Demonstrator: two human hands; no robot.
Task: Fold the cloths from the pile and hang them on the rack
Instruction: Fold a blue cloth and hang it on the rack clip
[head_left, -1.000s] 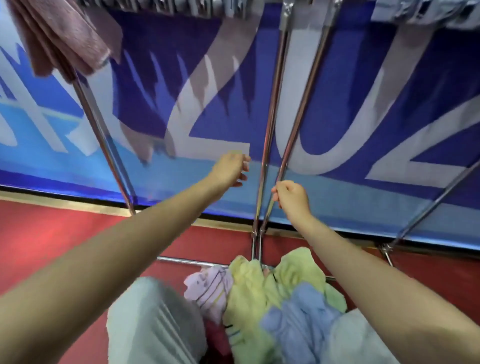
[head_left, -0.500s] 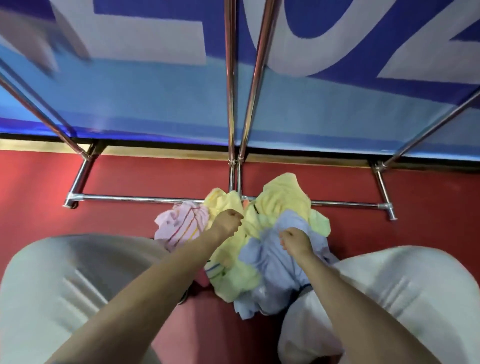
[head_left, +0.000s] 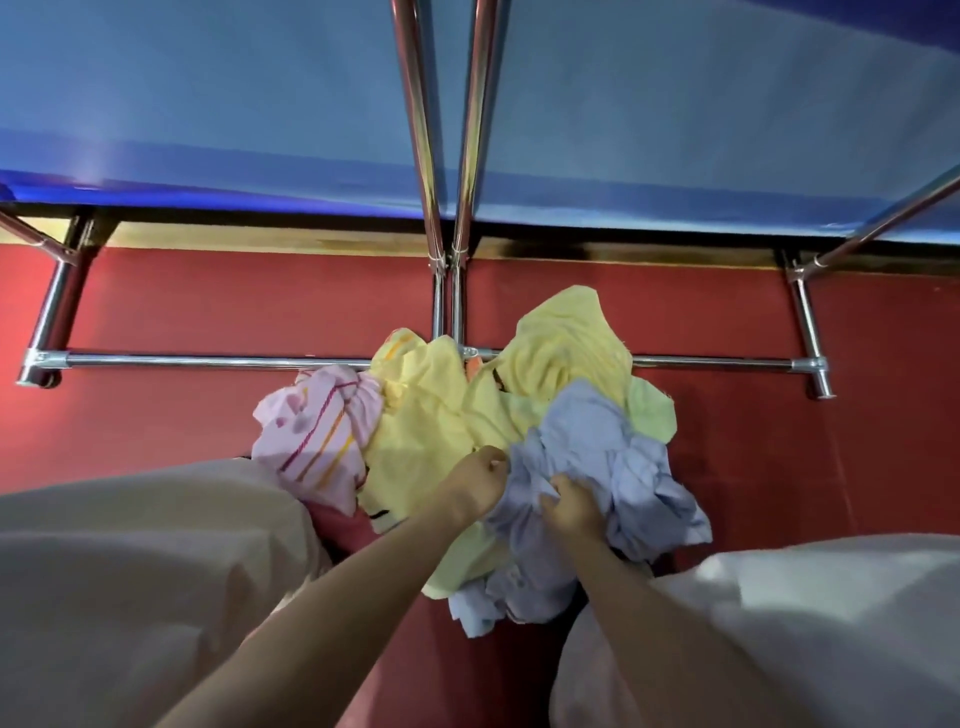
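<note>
Both hands down in the pile, we're onto the blue cloth.

Our right hand (head_left: 571, 506) has its fingers curled into the crumpled blue cloth (head_left: 608, 457), gripping a bunch of it; our left hand (head_left: 475, 486) is closed at the same cloth's left edge, pinching it where it meets the yellow cloth (head_left: 426, 431). A pink striped cloth (head_left: 317, 436) lies left of that, all heaped on the red floor (head_left: 156, 317) against the rack (head_left: 208, 361)'s low bar.
</note>
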